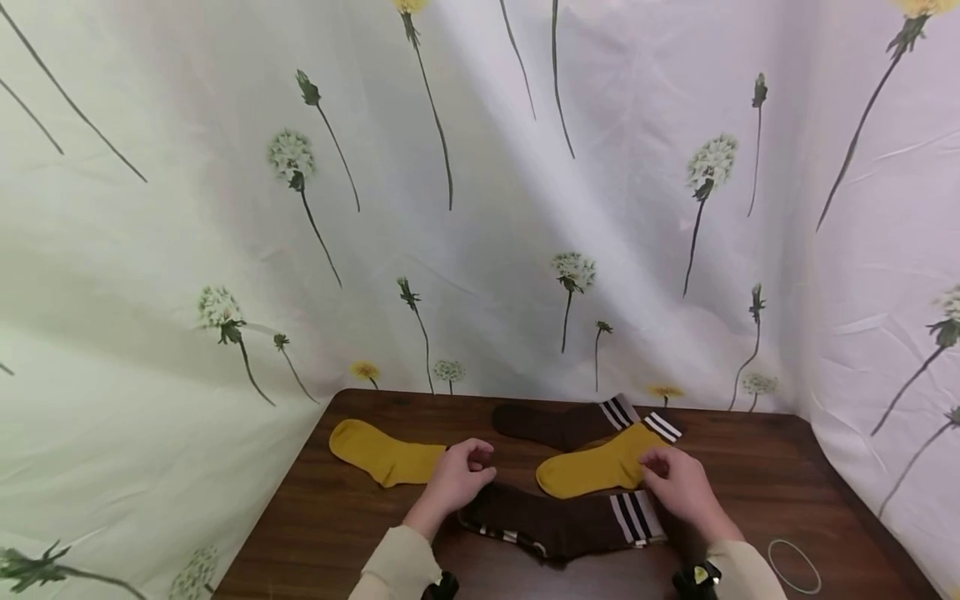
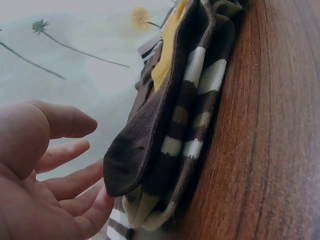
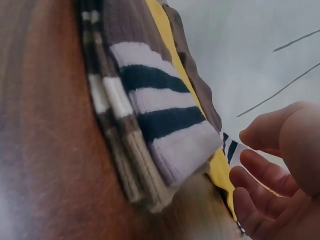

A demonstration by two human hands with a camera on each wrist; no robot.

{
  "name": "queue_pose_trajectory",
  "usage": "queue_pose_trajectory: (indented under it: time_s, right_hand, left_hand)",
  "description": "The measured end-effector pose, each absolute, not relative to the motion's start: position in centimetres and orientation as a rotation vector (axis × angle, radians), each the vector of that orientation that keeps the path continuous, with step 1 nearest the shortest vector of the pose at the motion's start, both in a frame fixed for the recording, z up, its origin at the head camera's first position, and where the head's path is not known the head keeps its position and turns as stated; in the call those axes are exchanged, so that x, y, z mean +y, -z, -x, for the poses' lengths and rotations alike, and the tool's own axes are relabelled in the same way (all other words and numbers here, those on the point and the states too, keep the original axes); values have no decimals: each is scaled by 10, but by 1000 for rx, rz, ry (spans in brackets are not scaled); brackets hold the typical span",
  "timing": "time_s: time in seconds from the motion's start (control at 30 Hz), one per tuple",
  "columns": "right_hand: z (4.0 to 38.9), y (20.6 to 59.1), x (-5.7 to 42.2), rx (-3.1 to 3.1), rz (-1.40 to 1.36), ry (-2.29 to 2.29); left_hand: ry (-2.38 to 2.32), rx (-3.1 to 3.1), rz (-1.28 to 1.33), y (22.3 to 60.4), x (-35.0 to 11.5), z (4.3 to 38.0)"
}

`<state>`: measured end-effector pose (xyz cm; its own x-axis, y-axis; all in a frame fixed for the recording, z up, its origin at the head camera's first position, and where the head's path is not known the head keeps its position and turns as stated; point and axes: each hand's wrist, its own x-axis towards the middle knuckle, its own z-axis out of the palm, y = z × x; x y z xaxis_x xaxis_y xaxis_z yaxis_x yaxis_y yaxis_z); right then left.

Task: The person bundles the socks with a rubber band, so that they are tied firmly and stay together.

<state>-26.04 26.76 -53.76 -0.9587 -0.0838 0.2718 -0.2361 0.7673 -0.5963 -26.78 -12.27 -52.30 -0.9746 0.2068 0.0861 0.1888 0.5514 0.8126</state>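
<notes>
A dark brown sock (image 1: 558, 521), its cuff banded in light and dark stripes, lies on top of striped socks (image 2: 182, 135) near the table's front. My left hand (image 1: 456, 477) is at its toe end with fingers loosely bent, holding nothing; a fingertip meets the toe's outline in the left wrist view, but contact is unclear. Beside the cuff end, my right hand (image 1: 681, 485) has thumb and fingers apart and grips nothing. Behind lies a yellow sock (image 1: 592, 471) with a striped cuff, partly over another brown sock (image 1: 543, 423). A second yellow sock (image 1: 386, 454) lies left, its cuff end behind my left hand.
The socks lie on a dark wooden table (image 1: 300, 533). A pale thin loop (image 1: 795, 567) is at the right front, near my right sleeve. White cloth (image 1: 495, 208) printed with dandelions hangs behind the table and along both sides.
</notes>
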Motion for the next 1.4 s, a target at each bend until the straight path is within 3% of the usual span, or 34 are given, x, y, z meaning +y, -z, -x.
queue_pose_trajectory:
  time_s: [0.83,1.4]
  right_hand:
    - [320,537,260,-2799,-157,-1068]
    - [338,537,256,-2908,-228,-1061]
  left_hand:
    - [-1271,2766,-257,530,-106,322]
    - [-1326,2699,-197,537,-105,342]
